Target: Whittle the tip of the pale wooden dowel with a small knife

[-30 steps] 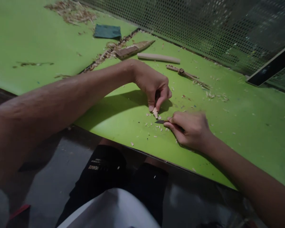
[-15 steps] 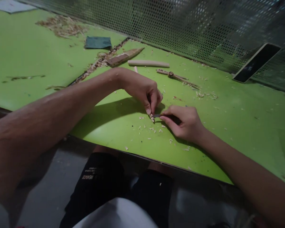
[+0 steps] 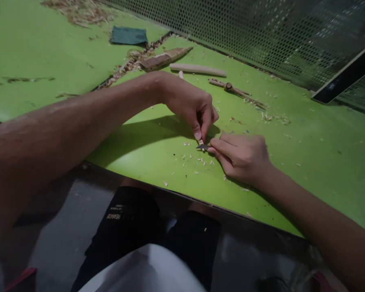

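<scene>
My left hand (image 3: pixel 194 107) pinches a small pale wooden piece (image 3: pixel 201 142) between thumb and fingers, just above the green table (image 3: pixel 140 162). From the right, my right hand (image 3: pixel 241 156) grips a small dark blade (image 3: pixel 202 147), whose handle is mostly hidden in the fingers. The blade lies across the lower end of the wooden piece. Small pale shavings (image 3: pixel 196 172) are scattered below and beside both hands.
Behind the hands lie a pointed wooden piece (image 3: pixel 166 59), a pale stick (image 3: pixel 197 69) and tied twigs (image 3: pixel 237 93). Farther left are a dark green cloth-like patch (image 3: pixel 129 35) and a shavings pile (image 3: pixel 79 12). A phone (image 3: pixel 346 76) leans against the perforated screen (image 3: pixel 225 30).
The blade has come across the wooden piece, where it was beside it before. The camera view has shifted, so the items behind appear higher, and most also farther right.
</scene>
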`<state>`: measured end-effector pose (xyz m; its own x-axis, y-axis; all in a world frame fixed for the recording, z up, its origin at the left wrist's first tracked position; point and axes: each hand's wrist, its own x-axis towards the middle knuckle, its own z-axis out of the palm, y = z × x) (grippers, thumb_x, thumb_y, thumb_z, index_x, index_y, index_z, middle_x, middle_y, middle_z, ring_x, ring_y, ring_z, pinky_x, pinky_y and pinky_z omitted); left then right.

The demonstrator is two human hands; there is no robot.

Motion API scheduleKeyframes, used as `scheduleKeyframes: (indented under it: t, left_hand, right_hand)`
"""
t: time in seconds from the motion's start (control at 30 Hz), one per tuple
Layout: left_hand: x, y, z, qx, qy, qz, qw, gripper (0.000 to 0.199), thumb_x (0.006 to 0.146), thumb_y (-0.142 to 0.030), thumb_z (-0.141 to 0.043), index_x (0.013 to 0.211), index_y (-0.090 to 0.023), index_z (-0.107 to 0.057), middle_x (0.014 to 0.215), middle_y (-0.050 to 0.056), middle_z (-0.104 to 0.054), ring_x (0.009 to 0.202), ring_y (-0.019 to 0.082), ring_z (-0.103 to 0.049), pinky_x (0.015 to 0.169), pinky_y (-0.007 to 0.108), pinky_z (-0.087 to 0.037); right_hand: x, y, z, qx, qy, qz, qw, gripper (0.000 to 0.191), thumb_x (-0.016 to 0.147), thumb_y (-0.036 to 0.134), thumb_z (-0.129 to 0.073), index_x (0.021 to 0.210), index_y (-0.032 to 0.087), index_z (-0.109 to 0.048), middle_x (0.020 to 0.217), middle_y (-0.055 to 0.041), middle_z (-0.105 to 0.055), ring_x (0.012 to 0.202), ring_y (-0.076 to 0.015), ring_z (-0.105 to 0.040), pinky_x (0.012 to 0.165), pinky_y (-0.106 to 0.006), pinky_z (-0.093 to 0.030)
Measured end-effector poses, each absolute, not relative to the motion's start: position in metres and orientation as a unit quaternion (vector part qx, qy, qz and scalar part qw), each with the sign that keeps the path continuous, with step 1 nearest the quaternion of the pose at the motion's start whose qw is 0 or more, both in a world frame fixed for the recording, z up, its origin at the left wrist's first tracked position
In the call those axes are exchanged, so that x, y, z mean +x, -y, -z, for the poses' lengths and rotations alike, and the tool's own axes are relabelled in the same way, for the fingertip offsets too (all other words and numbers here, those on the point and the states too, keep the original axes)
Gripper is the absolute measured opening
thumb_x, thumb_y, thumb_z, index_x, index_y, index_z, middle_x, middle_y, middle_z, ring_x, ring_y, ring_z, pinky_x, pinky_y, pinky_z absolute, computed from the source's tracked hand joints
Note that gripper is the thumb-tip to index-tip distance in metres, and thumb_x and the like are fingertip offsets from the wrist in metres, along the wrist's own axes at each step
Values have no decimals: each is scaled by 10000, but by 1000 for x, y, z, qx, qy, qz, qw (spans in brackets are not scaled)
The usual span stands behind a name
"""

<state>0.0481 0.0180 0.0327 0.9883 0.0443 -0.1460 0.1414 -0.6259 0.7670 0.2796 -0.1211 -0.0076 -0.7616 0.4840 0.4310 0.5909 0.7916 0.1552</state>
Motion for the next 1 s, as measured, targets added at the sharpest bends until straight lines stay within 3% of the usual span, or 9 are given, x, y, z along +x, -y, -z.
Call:
scheduleKeyframes:
  t: [0.23, 0.47, 0.67, 0.9, 1.0]
  left_hand:
    - [49, -19, -32, 906, -51, 60, 415, 626, 928, -768, -756, 1060, -172, -892, 837, 30, -661, 819, 158, -551, 754, 297, -379]
    - [45, -23, -30, 899, -44, 54, 433, 473, 946, -648, -811, 1094, -208, -897, 801, 17, -622, 779, 147, -516, 708, 299, -354]
    - [45, -23, -31, 893, -51, 64, 444, 377, 941, -578, -834, 1081, -235, -904, 794, 10, -591, 771, 147, -486, 699, 309, -325]
    - [47, -20, -33, 880, -86, 71, 462, 234, 882, -415, -885, 1000, -214, -906, 844, 23, -664, 821, 168, -537, 847, 331, -403]
    - [48, -21, -32, 876, -85, 68, 471, 121, 852, -325, -887, 941, -245, -907, 847, 13, -668, 828, 171, -557, 812, 312, -400]
  right_hand:
    - [279, 122, 5, -282, 933, 133, 177, 244, 1103, 258, -605, 908, 223, -748, 731, -20, -685, 592, -174, -510, 564, -369, -283]
    - [281, 129, 3, -257, 938, 173, 154, 319, 1143, 283, -556, 887, 209, -731, 713, -11, -672, 576, -157, -502, 546, -359, -325]
    - [279, 132, 1, -240, 937, 168, 190, 257, 1128, 264, -598, 917, 221, -737, 705, -7, -683, 567, -159, -522, 553, -349, -373]
    - [281, 128, -1, -241, 923, 164, 250, 240, 1104, 234, -650, 872, 202, -705, 696, -18, -690, 545, -153, -564, 535, -325, -427]
    - [285, 124, 2, -278, 925, 103, 237, 163, 1092, 212, -669, 940, 196, -723, 725, -22, -729, 547, -150, -618, 524, -308, -450]
